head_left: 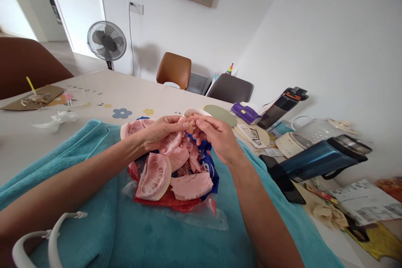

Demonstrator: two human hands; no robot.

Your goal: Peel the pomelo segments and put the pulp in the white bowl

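My left hand and my right hand meet over a pile of pink pomelo peel. Both pinch a small pink pomelo piece between their fingertips. The peel lies on a red and blue plastic bag spread on a teal towel. A large curved peel shell sits at the pile's left, a flat slab at its front. A white bowl stands just beyond my fingers.
On the right stand a blue kettle, a black phone, a glass jug, a dark bottle, glasses and papers. A green lid, chairs and a fan lie beyond. White scraps rest at left.
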